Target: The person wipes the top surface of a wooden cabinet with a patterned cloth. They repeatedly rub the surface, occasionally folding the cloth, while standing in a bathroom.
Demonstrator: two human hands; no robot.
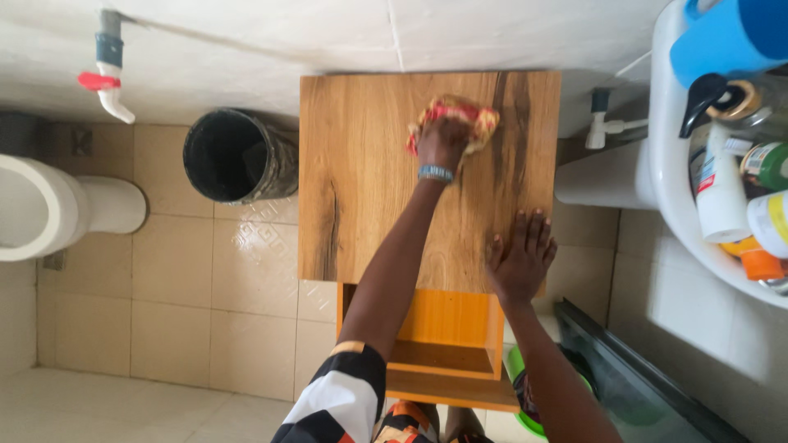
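My left hand [443,141] presses a red and yellow patterned cloth [460,115] onto the far part of a wooden cabinet top [361,180], near its back edge by the wall. A blue band sits on that wrist. My right hand [519,261] lies flat and palm down on the near right corner of the same top, fingers spread, holding nothing. Below the top, an orange shelf compartment [443,328] of the cabinet shows between my arms.
A black round bin [234,156] stands left of the cabinet on the tiled floor. A white toilet [49,209] is at far left, under a wall tap [107,78]. At right, a white sink [681,197] holds several bottles. A green basin [517,369] sits near my right arm.
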